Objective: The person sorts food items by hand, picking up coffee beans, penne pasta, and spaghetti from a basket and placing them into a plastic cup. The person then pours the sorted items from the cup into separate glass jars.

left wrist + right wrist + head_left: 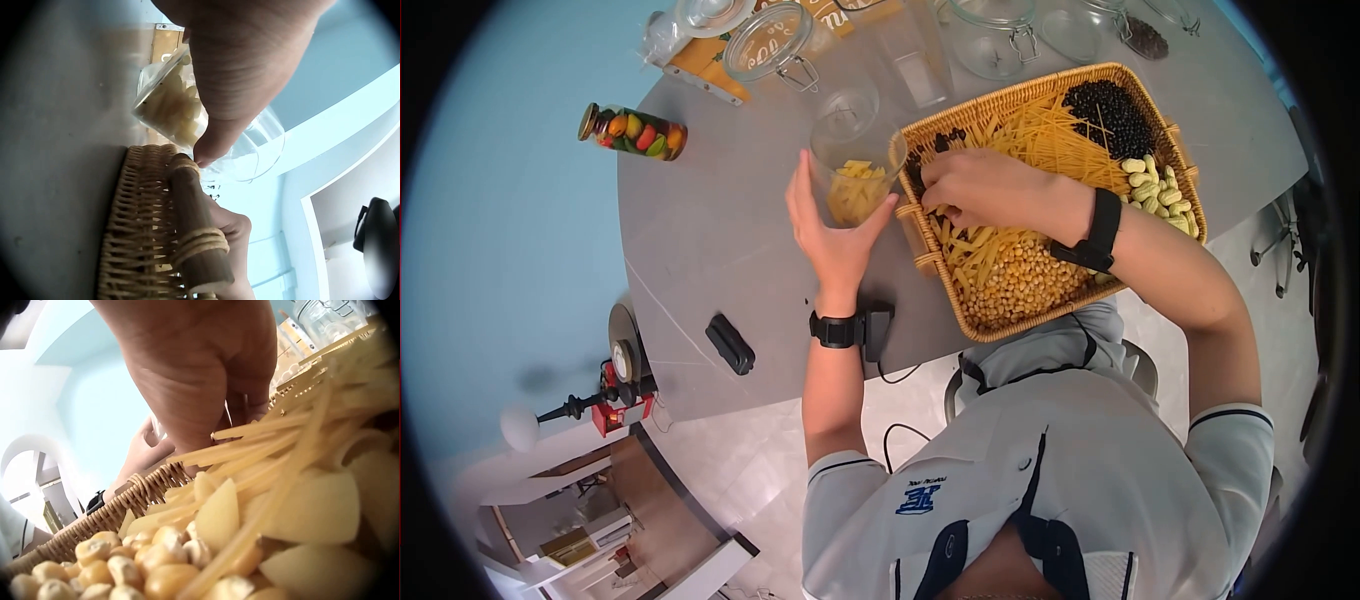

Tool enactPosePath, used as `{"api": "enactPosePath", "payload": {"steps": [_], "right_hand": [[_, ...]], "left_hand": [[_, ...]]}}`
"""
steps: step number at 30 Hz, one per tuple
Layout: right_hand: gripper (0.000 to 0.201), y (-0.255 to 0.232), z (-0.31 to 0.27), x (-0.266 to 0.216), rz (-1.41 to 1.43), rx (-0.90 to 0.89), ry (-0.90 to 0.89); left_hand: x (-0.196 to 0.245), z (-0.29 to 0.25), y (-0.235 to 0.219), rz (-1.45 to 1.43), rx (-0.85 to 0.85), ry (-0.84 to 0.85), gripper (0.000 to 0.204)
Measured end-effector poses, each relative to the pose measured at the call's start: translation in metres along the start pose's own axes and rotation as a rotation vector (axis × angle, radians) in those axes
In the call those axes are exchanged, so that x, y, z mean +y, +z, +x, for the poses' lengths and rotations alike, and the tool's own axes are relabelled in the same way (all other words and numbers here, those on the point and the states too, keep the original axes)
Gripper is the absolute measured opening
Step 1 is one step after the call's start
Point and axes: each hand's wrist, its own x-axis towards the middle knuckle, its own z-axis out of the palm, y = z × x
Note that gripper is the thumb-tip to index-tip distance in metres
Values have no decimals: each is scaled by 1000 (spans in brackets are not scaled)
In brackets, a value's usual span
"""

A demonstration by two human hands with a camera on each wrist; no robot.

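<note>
My left hand (836, 238) holds a clear jar (832, 150), thumb on one side and fingers on the other. Short tube pasta (857, 192) lies in the jar's lower part, and the jar leans in the left wrist view. My right hand (990, 186) reaches down into a wicker basket (962, 312) at its left end, fingers bent among the tube pasta (972, 258) and long spaghetti (1025, 132). Those fingertips are hidden in the right wrist view, and I cannot tell whether they pinch any pasta.
The basket also holds corn kernels (1025, 280), peanuts (1165, 195) and black beans (1108, 112). Glass clip-lid jars (990, 45) stand behind it. At the left lie a jar of colourful pieces (635, 134) and a black case (730, 344). A wooden basket handle (199, 228) stands near my left hand.
</note>
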Motion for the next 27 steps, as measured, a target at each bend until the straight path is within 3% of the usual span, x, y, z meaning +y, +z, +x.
{"api": "enactPosePath", "payload": {"steps": [9, 15, 19, 25, 27], "right_hand": [[17, -2, 0, -3, -3, -68, 100], [21, -39, -2, 4, 339, 112, 253], [23, -66, 15, -7, 340, 350, 335], [25, -54, 38, -11, 521, 350, 146], [25, -58, 34, -3, 560, 388, 223]], "left_hand": [[-3, -1, 0, -18, 3, 3, 105], [-2, -1, -1, -3, -11, -7, 105], [-3, -2, 0, -10, -21, 10, 105], [-1, -2, -1, 4, -38, -10, 104], [-3, -2, 0, -9, -31, -14, 104]]}}
